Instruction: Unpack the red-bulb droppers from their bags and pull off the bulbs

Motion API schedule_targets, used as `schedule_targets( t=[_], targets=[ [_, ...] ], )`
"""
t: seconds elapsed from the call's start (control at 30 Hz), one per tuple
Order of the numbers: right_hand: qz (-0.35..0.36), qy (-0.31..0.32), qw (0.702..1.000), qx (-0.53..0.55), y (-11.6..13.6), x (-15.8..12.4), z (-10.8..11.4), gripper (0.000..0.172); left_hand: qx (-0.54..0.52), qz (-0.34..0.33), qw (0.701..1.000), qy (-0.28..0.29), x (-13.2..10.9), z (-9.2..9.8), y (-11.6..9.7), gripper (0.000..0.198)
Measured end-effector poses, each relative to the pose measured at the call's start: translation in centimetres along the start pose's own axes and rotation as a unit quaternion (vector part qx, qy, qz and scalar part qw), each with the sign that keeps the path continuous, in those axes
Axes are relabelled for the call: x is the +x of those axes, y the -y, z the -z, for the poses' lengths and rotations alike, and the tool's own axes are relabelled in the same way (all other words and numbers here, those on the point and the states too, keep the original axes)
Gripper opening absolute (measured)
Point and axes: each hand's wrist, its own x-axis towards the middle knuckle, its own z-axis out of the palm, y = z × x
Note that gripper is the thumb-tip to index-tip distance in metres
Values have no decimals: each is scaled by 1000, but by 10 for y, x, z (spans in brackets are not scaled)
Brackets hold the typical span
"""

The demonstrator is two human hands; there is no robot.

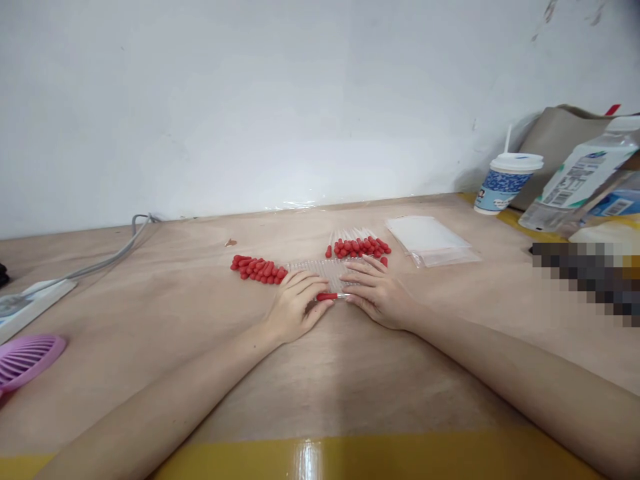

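My left hand [295, 307] pinches a red rubber bulb [327, 297] between thumb and fingers. From the bulb a clear dropper tube [343, 295] runs to the right, and my right hand [377, 293] grips it with thumb and index finger. The bulb and tube meet end to end, lying level just above the table. Behind my fingers lies a row of clear tubes [325, 270], partly hidden by both hands. A pile of loose red bulbs [257, 269] sits beyond my left hand. Farther back, several red-bulbed droppers [357, 247] lie bunched, their clear stems pointing toward the wall.
Clear plastic bags [433, 240] lie at the back right. A paper cup [507, 183] with a straw and a plastic bottle [575, 177] stand farther right. To the left are a grey cable [107, 257], a white power strip [40, 307] and a pink fan [30, 360].
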Motion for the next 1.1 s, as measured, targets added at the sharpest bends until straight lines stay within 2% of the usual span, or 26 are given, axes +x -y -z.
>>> schedule_targets(
  t=[0.13,0.3,0.47,0.83,1.1],
  targets=[
    [7,-14,1000,5,0,0,-2,19,23,-26,999,26,4,-4,-2,36],
    [10,-19,1000,22,-1,0,-4,19,26,-47,998,10,6,-12,-2,24],
    [11,-10,1000,11,0,0,-3,23,27,-67,997,-16,4,-14,-4,22],
    [51,-27,997,56,3,-1,-6,22,50,-99,994,-13,6,-9,-7,19],
    [79,-11,996,27,4,-2,0,18,75,-130,989,-5,6,-5,-8,16]
  ],
)
